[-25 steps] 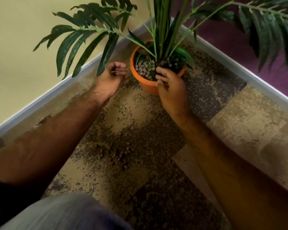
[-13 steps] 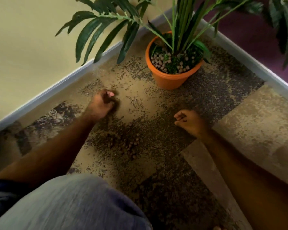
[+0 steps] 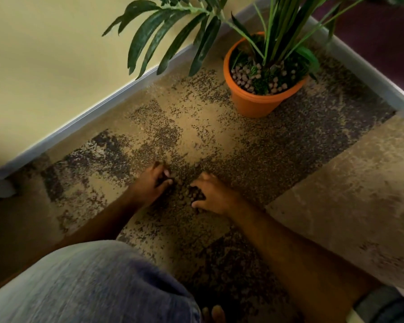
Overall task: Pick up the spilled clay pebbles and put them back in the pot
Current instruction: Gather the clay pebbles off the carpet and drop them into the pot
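A small heap of brown clay pebbles (image 3: 187,194) lies on the patterned carpet in the middle of the head view. My left hand (image 3: 151,185) rests at the heap's left side with its fingers curled around some pebbles. My right hand (image 3: 214,194) is on the heap's right side, fingers bent and cupped over the pebbles. The orange pot (image 3: 257,101) stands upright at the upper right, well beyond both hands, with a green palm plant and pale pebbles (image 3: 245,76) inside it.
A yellow wall with a grey skirting board (image 3: 98,110) runs along the left. A second skirting (image 3: 369,73) borders the right, meeting the first behind the pot. Palm fronds (image 3: 173,31) hang over the floor. My knee in grey cloth (image 3: 86,287) fills the lower left.
Both hands left the pot, dropped to the floor and closed in on the pebble heap from each side. The view shifted, so the pot now sits further right.
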`<state>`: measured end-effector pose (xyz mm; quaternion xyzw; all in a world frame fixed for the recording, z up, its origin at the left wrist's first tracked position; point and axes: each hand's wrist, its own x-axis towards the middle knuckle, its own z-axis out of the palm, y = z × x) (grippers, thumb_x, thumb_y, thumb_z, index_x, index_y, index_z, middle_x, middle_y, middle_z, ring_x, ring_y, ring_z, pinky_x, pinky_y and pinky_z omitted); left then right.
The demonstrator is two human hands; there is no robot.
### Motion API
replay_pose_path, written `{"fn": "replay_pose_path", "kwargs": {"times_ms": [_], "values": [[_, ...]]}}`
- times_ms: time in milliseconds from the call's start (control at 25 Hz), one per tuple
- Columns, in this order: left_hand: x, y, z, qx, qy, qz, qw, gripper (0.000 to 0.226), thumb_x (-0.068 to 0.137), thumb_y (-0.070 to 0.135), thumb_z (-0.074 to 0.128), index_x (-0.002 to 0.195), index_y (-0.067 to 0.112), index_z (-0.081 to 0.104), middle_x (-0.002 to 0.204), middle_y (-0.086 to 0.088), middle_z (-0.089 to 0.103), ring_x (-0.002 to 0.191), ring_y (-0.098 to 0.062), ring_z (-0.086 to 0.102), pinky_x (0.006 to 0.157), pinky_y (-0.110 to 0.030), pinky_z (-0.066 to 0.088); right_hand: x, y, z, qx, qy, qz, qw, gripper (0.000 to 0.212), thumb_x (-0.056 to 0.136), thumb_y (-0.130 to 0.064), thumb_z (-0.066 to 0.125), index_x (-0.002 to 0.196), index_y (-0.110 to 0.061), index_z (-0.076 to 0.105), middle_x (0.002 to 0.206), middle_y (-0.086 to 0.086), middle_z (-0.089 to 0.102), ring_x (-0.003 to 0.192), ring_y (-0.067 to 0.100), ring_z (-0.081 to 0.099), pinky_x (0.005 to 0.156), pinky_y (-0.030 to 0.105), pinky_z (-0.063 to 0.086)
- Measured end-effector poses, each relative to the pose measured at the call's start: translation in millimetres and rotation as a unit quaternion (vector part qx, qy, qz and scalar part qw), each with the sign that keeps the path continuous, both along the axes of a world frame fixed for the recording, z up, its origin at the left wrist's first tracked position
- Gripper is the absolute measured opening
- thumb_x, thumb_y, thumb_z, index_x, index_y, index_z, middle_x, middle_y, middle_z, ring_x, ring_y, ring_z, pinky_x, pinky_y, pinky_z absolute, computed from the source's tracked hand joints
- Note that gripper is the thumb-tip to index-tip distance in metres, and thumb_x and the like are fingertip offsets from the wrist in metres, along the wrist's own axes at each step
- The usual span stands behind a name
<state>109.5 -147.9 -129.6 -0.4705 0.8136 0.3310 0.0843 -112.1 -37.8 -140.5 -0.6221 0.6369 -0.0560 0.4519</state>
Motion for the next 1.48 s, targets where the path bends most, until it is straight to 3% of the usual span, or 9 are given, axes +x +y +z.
{"fn": "replay_pose_path", "kwargs": {"times_ms": [160, 360, 480, 800, 920, 1040, 1160, 1320, 1480], "values": [[11, 35, -5, 0.013, 0.009, -0.025, 1.0, 0.042, 0.09, 0.029, 0.073, 0.126, 0.018, 0.057, 0.119, 0.004, 0.048, 0.101, -0.013, 0.051, 0.086, -0.031, 0.052, 20, 9, -5, -0.065, 0.034, 0.048, 0.996, 0.059, 0.082, -0.039, 0.076, 0.132, -0.023, 0.049, 0.139, 0.005, 0.039, 0.13, 0.026, 0.037, 0.1, 0.04, 0.044], [7, 44, -11, -0.045, 0.029, -0.041, 0.998, 0.02, 0.089, 0.001, 0.067, 0.108, 0.005, 0.064, 0.108, -0.003, 0.053, 0.095, -0.017, 0.051, 0.078, -0.025, 0.039, 18, 7, -8, -0.087, 0.006, 0.014, 0.996, 0.019, 0.089, -0.022, 0.068, 0.106, -0.024, 0.06, 0.116, 0.0, 0.046, 0.11, 0.022, 0.048, 0.08, 0.033, 0.046], [5, 36, -12, -0.041, 0.02, -0.063, 0.997, 0.017, 0.086, 0.004, 0.069, 0.102, 0.008, 0.065, 0.106, -0.005, 0.057, 0.093, -0.02, 0.055, 0.077, -0.029, 0.045, 8, 5, -8, -0.052, -0.004, 0.028, 0.998, 0.018, 0.09, -0.01, 0.064, 0.104, -0.022, 0.062, 0.13, 0.009, 0.049, 0.12, 0.028, 0.048, 0.089, 0.037, 0.048], [-15, 11, -8, 0.056, -0.091, 0.007, 0.994, 0.03, 0.075, 0.011, 0.075, 0.077, 0.034, 0.057, 0.082, 0.009, 0.058, 0.075, -0.015, 0.058, 0.06, -0.023, 0.043, -10, 7, 1, -0.024, -0.013, 0.024, 0.999, 0.022, 0.078, -0.002, 0.064, 0.085, -0.02, 0.054, 0.099, 0.0, 0.049, 0.096, 0.021, 0.049, 0.076, 0.04, 0.052], [-22, 7, -5, 0.076, -0.12, 0.031, 0.989, 0.024, 0.076, 0.013, 0.075, 0.077, 0.031, 0.059, 0.076, 0.009, 0.061, 0.068, -0.013, 0.061, 0.053, -0.021, 0.042, -20, 6, 4, -0.01, -0.032, 0.017, 0.999, 0.019, 0.079, -0.002, 0.064, 0.085, -0.017, 0.056, 0.099, 0.002, 0.053, 0.089, 0.023, 0.055, 0.074, 0.041, 0.054], [-27, 9, -2, 0.081, -0.126, 0.069, 0.986, 0.018, 0.08, 0.011, 0.075, 0.085, 0.026, 0.066, 0.082, 0.0, 0.068, 0.073, -0.019, 0.07, 0.061, -0.03, 0.058, -34, 5, 9, -0.015, -0.06, 0.012, 0.998, 0.016, 0.08, -0.003, 0.066, 0.088, -0.014, 0.058, 0.099, 0.003, 0.056, 0.087, 0.023, 0.056, 0.074, 0.04, 0.053], [-31, 13, -4, 0.056, -0.128, 0.087, 0.986, 0.013, 0.082, 0.013, 0.076, 0.086, 0.021, 0.067, 0.087, -0.004, 0.069, 0.075, -0.022, 0.07, 0.069, -0.042, 0.063, -45, -1, 16, -0.039, -0.089, -0.03, 0.995, 0.016, 0.08, -0.004, 0.068, 0.086, -0.015, 0.06, 0.094, 0.002, 0.061, 0.084, 0.02, 0.061, 0.073, 0.039, 0.056], [-29, 11, -7, 0.08, -0.118, 0.128, 0.981, 0.018, 0.084, 0.015, 0.075, 0.078, 0.021, 0.06, 0.073, 0.002, 0.066, 0.056, -0.012, 0.068, 0.043, -0.025, 0.051, -63, 1, 13, -0.03, -0.083, -0.084, 0.993, 0.017, 0.077, -0.004, 0.069, 0.084, -0.017, 0.061, 0.088, 0.002, 0.063, 0.081, 0.022, 0.063, 0.071, 0.042, 0.058], [-33, 1, -7, 0.093, -0.114, 0.132, 0.98, 0.028, 0.087, 0.018, 0.074, 0.067, 0.019, 0.055, 0.059, 0.001, 0.06, 0.045, -0.009, 0.063, 0.042, -0.026, 0.051, -82, 10, 3, -0.022, -0.14, -0.232, 0.962, 0.016, 0.074, -0.01, 0.075, 0.082, -0.019, 0.064, 0.078, -0.002, 0.067, 0.07, 0.006, 0.064, 0.061, 0.028, 0.056]]}}
